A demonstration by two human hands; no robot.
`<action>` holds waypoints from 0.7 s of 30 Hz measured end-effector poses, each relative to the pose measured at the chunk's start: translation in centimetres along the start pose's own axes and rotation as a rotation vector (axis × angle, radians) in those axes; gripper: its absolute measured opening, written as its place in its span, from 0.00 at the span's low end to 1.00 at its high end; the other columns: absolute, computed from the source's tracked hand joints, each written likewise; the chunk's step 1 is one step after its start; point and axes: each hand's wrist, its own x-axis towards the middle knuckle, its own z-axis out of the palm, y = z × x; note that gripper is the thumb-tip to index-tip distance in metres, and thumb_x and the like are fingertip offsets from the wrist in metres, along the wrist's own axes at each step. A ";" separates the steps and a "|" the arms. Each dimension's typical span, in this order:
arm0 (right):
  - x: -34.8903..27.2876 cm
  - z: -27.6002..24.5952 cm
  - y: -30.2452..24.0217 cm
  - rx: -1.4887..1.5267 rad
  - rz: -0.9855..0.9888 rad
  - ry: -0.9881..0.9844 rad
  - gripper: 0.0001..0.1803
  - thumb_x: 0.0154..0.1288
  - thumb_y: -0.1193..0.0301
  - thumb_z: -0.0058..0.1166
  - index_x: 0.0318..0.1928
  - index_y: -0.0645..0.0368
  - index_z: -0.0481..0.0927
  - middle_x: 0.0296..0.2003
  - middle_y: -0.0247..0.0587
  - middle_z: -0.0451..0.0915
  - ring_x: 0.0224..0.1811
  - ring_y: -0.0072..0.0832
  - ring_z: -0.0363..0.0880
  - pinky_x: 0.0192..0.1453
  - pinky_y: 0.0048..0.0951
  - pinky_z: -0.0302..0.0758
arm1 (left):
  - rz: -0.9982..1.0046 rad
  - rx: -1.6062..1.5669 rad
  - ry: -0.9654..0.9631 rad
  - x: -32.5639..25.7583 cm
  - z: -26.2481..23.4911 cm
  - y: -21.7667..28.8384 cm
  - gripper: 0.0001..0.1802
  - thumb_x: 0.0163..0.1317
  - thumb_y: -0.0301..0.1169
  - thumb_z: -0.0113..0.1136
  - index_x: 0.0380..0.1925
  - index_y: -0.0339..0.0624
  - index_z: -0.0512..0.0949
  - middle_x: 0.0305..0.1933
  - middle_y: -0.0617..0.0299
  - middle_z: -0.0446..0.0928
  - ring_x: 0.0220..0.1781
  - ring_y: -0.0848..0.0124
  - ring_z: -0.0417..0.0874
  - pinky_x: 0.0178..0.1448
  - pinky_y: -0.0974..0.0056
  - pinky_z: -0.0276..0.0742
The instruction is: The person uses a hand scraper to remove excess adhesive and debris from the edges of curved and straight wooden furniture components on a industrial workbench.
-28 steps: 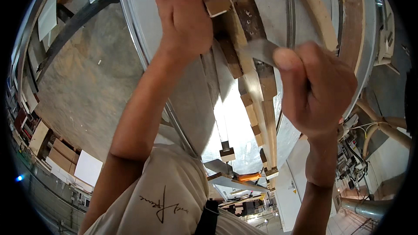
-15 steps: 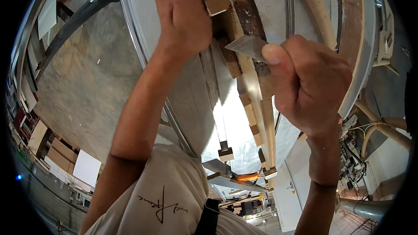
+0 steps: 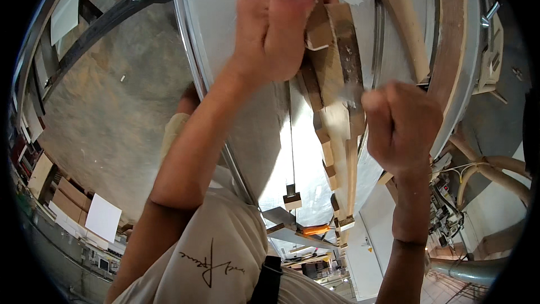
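My left hand point(image 3: 270, 34) is closed round the far end of a long wooden piece point(image 3: 326, 90) made of stacked strips and blocks. Along that piece's right side runs a dark brown, pitted strip point(image 3: 350, 59) with pale specks. My right hand point(image 3: 400, 126), a fist just right of the wood, pinches a thin, flat grey blade point(image 3: 352, 94). Motion blurs the blade, which lies over the dark strip; whether it touches, I cannot tell. Small wooden blocks point(image 3: 328, 152) line the left side of the piece toward me.
Beneath the wood spreads a grey metal machine table point(image 3: 253, 118) with a metal rail point(image 3: 194, 50) along its left edge. A curved wooden part point(image 3: 402, 22) lies at the far right. An orange-handled tool point(image 3: 316, 229) rests near my body. Cardboard boxes point(image 3: 73, 194) stand lower left.
My left hand and the wooden piece have shifted right and slightly nearer. My right hand has come nearer to me, and the blade, sharp before, is now blurred.
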 end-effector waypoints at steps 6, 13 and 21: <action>-4.9 -1.1 -0.1 -0.015 0.118 -0.017 0.20 0.71 0.66 0.63 0.20 0.53 0.72 0.14 0.34 0.67 0.13 0.27 0.66 0.21 0.33 0.62 | 0.017 -0.001 0.023 0.3 -0.1 0.3 0.50 0.74 0.68 0.22 0.30 0.36 0.83 0.27 0.62 0.81 0.32 0.72 0.82 0.37 0.68 0.74; -8.9 -2.9 0.0 1.123 1.044 0.475 0.24 0.85 0.53 0.38 0.46 0.62 0.77 0.21 0.33 0.72 0.21 0.23 0.70 0.22 0.25 0.69 | 0.068 -0.227 0.031 -0.1 -0.4 -0.8 0.43 0.70 0.69 0.47 0.56 0.34 0.76 0.48 0.54 0.81 0.49 0.67 0.83 0.53 0.63 0.79; -17.0 -1.9 -5.6 1.648 1.122 0.627 0.45 0.71 0.50 0.60 0.73 0.72 0.59 0.49 0.52 0.79 0.34 0.33 0.83 0.23 0.26 0.82 | 0.265 0.267 -0.081 -2.4 -0.6 4.4 0.60 0.43 0.55 0.85 0.71 0.41 0.64 0.66 0.54 0.69 0.64 0.64 0.73 0.63 0.60 0.74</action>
